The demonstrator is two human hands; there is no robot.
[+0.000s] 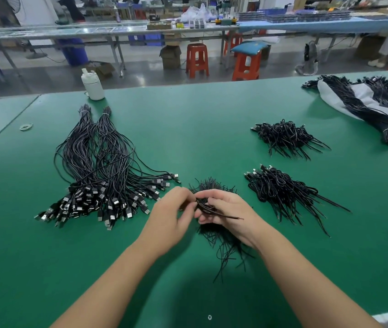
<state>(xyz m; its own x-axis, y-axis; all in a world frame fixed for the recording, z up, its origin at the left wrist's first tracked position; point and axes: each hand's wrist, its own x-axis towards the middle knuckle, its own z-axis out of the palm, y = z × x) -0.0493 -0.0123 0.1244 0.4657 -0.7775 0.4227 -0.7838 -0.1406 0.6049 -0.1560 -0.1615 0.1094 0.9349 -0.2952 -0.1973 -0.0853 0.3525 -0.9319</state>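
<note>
Nearest, left hand (171, 215) and right hand (232, 215) around black cable (208, 207).

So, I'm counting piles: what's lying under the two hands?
A loose pile of short black cables lies on the green mat, visible at its far and near ends. The left hand and right hand, holding one coiled cable, cover its middle, so that part cannot be seen.

Nothing legible out here, folks!
Just one tiny white star mark (209, 317) down at six o'clock on the green mat (188, 138); no letters, no numbers.
</note>
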